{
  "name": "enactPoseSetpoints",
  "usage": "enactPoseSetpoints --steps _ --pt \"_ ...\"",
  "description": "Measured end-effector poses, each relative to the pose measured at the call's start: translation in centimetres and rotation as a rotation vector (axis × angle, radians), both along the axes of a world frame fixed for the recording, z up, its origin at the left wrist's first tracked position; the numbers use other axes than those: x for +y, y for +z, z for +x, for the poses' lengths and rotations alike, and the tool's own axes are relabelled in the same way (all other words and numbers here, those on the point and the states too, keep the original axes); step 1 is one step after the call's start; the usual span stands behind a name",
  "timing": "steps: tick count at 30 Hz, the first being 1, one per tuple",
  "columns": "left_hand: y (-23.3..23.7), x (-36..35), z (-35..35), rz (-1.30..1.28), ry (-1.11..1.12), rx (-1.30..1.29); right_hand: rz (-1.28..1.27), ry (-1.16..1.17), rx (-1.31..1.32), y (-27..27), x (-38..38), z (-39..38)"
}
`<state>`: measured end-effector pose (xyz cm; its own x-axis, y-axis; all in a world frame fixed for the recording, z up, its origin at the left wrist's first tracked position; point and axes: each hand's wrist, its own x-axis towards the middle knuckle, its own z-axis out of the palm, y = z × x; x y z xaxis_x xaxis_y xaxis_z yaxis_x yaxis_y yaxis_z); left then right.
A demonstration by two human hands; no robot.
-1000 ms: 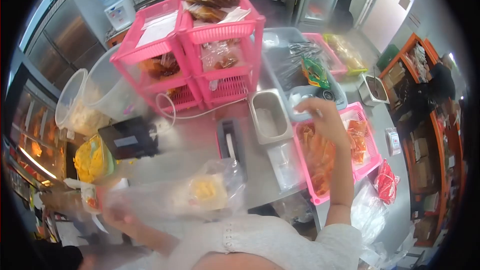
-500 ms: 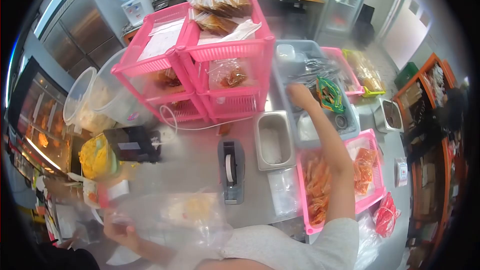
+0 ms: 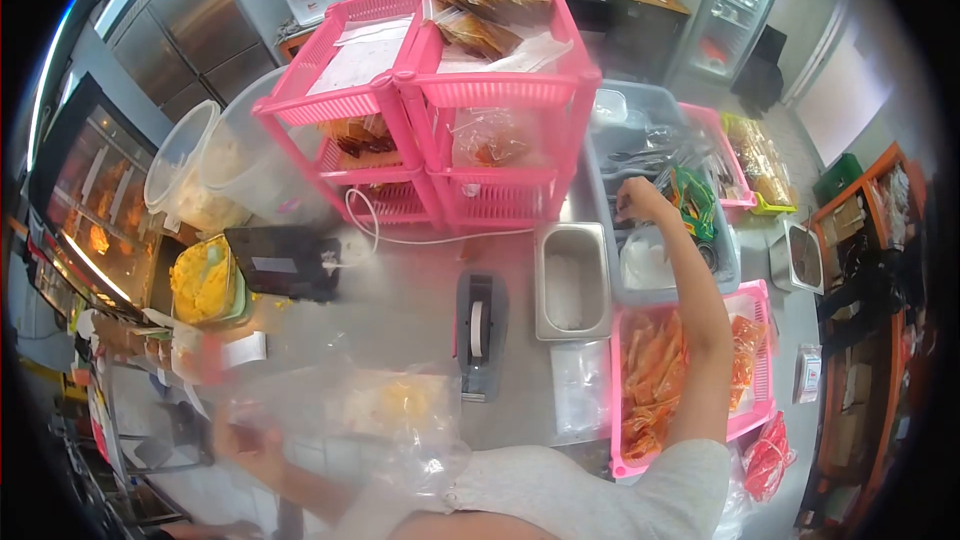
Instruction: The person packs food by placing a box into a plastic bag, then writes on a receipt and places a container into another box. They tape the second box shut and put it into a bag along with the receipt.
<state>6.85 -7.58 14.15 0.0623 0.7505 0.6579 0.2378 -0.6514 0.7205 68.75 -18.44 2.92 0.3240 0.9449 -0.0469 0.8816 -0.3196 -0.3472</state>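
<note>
My left hand, blurred, is closed at the lower left on the end of a clear plastic bag. Whitish and yellow food shows through the bag, which lies across the near edge of the table. At the right, my right hand reaches into a grey-blue plastic bin. Its fingers are curled together, and what they pinch, if anything, is too small to make out. Around it in the bin are dark and clear plastic-looking items, a green packet and a white bundle.
A stacked pink rack holding packets rises ahead. A tape dispenser, a steel pan and clear bags sit mid-table. Orange food fills a pink basket under my right forearm. A yellow-filled container stands left.
The view has shifted, so the table and rack appear farther right. My right hand has dipped slightly deeper into the bin. My left hand stays on the bag.
</note>
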Motion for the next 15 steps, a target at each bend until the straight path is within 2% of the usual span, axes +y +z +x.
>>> enactPoseSetpoints --steps 3,6,8,9,10,12,15 --pt "-0.6 0.4 -1.4 -0.022 -0.057 0.035 0.04 0.026 0.039 0.2 -0.7 -0.1" --pt "-1.0 0.5 -1.5 -0.057 -0.052 0.027 0.175 -0.016 -0.054 0.1 -0.3 -1.0" --pt "-0.8 0.8 -0.6 0.028 -0.035 0.011 0.276 0.099 -0.586 -1.2 0.1 -3.3" --pt "-0.6 0.8 -0.4 0.025 -0.033 0.012 0.24 0.19 -0.643 -3.4 0.3 -2.7" --pt "-0.5 0.8 -0.2 0.014 -0.054 0.0 0.239 0.191 -0.643 -3.0 0.1 -3.0" --pt "-0.5 0.8 0.1 0.002 -0.078 -0.019 -0.045 0.005 -0.403 -1.6 -0.6 -3.4" --pt "-0.3 1.0 0.2 -0.028 -0.081 -0.028 -0.103 -0.104 -0.436 -1.1 0.6 -4.1"
